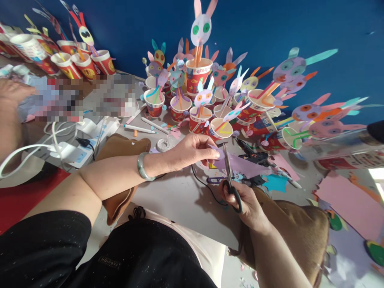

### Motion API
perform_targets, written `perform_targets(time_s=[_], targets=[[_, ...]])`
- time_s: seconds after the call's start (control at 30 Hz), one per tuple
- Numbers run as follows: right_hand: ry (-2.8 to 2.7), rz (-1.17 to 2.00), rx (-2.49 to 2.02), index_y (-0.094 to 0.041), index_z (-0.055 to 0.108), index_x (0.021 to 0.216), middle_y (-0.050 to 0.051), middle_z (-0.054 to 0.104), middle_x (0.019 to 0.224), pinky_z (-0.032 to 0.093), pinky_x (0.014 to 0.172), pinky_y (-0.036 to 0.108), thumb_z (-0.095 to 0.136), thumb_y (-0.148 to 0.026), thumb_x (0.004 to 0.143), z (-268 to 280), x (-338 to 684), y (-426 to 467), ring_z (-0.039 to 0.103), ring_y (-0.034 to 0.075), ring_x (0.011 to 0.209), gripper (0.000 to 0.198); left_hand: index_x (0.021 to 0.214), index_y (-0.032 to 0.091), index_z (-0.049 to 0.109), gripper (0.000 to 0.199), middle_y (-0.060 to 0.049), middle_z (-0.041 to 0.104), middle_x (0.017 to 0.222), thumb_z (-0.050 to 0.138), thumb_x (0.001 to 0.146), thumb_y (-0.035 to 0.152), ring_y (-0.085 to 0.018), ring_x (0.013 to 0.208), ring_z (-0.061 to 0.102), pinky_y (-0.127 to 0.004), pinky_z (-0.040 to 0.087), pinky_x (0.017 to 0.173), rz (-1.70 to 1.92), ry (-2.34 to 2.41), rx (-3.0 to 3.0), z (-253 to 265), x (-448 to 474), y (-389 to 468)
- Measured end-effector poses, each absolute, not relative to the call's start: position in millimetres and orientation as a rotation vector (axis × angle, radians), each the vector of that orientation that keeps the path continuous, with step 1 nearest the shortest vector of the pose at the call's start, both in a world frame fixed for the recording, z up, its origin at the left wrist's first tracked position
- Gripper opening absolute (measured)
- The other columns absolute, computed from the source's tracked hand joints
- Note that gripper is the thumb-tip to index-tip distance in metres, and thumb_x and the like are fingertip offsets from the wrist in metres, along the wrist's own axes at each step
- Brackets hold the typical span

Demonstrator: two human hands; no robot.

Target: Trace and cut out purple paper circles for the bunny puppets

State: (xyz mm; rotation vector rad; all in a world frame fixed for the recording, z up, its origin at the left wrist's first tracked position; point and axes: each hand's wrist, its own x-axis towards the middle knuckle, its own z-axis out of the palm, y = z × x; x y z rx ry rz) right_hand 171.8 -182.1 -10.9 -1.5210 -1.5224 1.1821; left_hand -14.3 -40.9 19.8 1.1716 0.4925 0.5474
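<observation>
My right hand (244,200) is wrapped round the black handles of a pair of scissors (227,166), blades pointing away from me. Between the thumb and fingers of my left hand (192,154) is the edge of a purple sheet of paper (243,163), which stretches out to the right past the blades. The scissors stand at the paper close to my left fingertips; whether the blades are parted is hard to see. A jade-like bangle (143,167) circles my left wrist. Just beyond my hands stands a paper cup (220,129) with a paper animal head on strips.
Several red paper cups with rabbit-like heads crowd the back by the blue wall (144,24). Left lie a power strip (79,154), white cables and a co-worker's hand (15,94). Pink paper (349,204), a clear bottle (339,148) and a brown cushion (297,228) are right.
</observation>
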Motion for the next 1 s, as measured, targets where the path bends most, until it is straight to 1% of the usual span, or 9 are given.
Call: perform_targets(time_s=[0.2, 0.4, 0.53, 0.63, 0.8, 0.9, 1.0], targets=[[-1.505, 1.2, -1.52, -0.02, 0.048, 0.063, -0.001, 0.045, 0.059, 0.03, 0.052, 0.027, 0.057, -0.082, 0.076, -10, 172, -182, 0.036, 0.012, 0.056, 0.064, 0.075, 0.014, 0.06, 0.013, 0.002, 0.065, 0.064, 0.07, 0.078, 0.02, -0.006, 0.058, 0.061, -0.018, 0.049, 0.058, 0.558, 0.49, 1.181, 18, -14, -40], [-1.494, 1.211, -1.525, -0.02, 0.048, 0.061, -0.002, 0.043, 0.059, 0.029, 0.051, 0.026, 0.058, -0.082, 0.075, -11, 174, -182, 0.035, 0.012, 0.056, 0.065, 0.072, 0.014, 0.057, 0.016, 0.003, 0.061, 0.065, 0.071, 0.077, 0.02, -0.006, 0.06, 0.061, -0.018, 0.049, 0.058, 0.589, 0.491, 1.164, 16, -12, -39], [-1.445, 1.252, -1.521, -0.02, 0.046, 0.061, -0.002, 0.042, 0.057, 0.029, 0.05, 0.026, 0.059, -0.08, 0.076, -14, 174, -183, 0.035, 0.011, 0.054, 0.063, 0.072, 0.014, 0.057, 0.017, 0.003, 0.062, 0.064, 0.071, 0.078, 0.021, -0.006, 0.058, 0.06, -0.018, 0.049, 0.059, 0.589, 0.495, 1.184, 15, -12, -37], [-1.42, 1.222, -1.518, -0.02, 0.046, 0.061, -0.002, 0.044, 0.057, 0.029, 0.049, 0.026, 0.059, -0.079, 0.077, -18, 175, -184, 0.036, 0.011, 0.053, 0.062, 0.072, 0.014, 0.057, 0.015, 0.002, 0.063, 0.064, 0.069, 0.08, 0.021, -0.006, 0.058, 0.06, -0.018, 0.049, 0.057, 0.582, 0.497, 1.191, 15, -13, -37], [-1.326, 1.007, -1.491, -0.02, 0.051, 0.064, -0.001, 0.049, 0.06, 0.032, 0.048, 0.027, 0.061, -0.073, 0.081, -29, 182, -188, 0.04, 0.012, 0.053, 0.057, 0.074, 0.014, 0.057, 0.013, 0.002, 0.064, 0.062, 0.066, 0.082, 0.019, -0.005, 0.055, 0.058, -0.017, 0.047, 0.055, 0.587, 0.528, 1.224, 18, -13, -34], [-1.26, 0.807, -1.458, -0.02, 0.055, 0.066, -0.002, 0.049, 0.058, 0.034, 0.048, 0.027, 0.062, -0.063, 0.086, -33, 186, -187, 0.042, 0.012, 0.052, 0.048, 0.076, 0.013, 0.06, 0.01, 0.002, 0.063, 0.062, 0.066, 0.082, 0.019, -0.006, 0.056, 0.059, -0.016, 0.046, 0.053, 0.588, 0.577, 1.286, 17, -13, -32], [-1.311, 0.582, -1.526, -0.021, 0.061, 0.072, 0.001, 0.059, 0.068, 0.04, 0.052, 0.027, 0.07, -0.051, 0.085, -34, 186, -183, 0.053, 0.015, 0.059, 0.034, 0.078, 0.012, 0.062, 0.008, 0.002, 0.063, 0.064, 0.068, 0.08, 0.016, -0.006, 0.057, 0.06, -0.016, 0.046, 0.053, 0.539, 0.587, 1.33, 13, -11, -31]])
